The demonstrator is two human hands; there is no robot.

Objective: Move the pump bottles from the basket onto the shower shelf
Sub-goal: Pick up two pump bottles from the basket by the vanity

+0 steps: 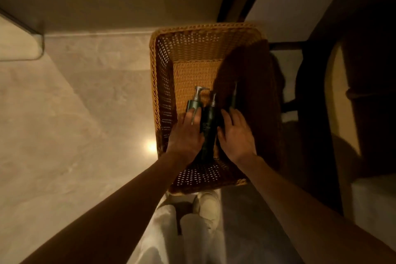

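A woven wicker basket (pixel 165 75) stands on the floor below me. Three dark green pump bottles lie side by side on its bottom. The left bottle (pixel 194 104) has a silver pump; my left hand (pixel 186 135) lies over its body, fingers spread. The middle bottle (pixel 209 130) lies bare between my hands. The right bottle (pixel 234 98) is in shadow, and my right hand (pixel 235 137) rests on its lower part with the fingers apart. Whether either hand grips its bottle is unclear. No shower shelf is in view.
Pale stone floor (pixel 85 113) spreads to the left, with a light reflection beside the basket. A raised tiled edge (pixel 19 45) sits at far left. Dark furniture or a door frame (pixel 364 70) stands on the right. My light trousers and shoe (pixel 207 206) are just below the basket.
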